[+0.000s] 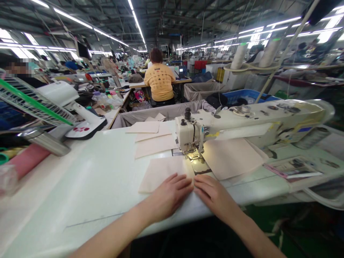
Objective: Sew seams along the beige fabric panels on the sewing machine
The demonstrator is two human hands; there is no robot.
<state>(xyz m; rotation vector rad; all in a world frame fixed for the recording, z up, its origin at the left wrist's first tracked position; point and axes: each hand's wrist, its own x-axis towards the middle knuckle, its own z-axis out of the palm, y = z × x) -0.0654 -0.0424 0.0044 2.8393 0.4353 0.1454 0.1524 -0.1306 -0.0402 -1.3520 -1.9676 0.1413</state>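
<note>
My left hand (168, 195) lies flat, fingers stretched out, on the near end of a beige fabric piece (161, 170) on the white table (94, 182). My right hand (213, 195) rests beside it, fingers extended, touching the fabric's near right corner. The fabric's far edge reaches the presser foot (194, 156) of a cream sewing machine (242, 123). A second beige piece (231, 157) lies under the machine arm to the right. Several more beige pieces (153, 138) are stacked behind on the table.
A white desk fan (61, 104) stands at the left with a metal flask (44, 139) and pink roll (25, 159). Grey fabric bins (166, 111) sit behind the table. A person in a yellow shirt (159, 82) sits ahead, back turned. Papers (292, 168) lie at the right.
</note>
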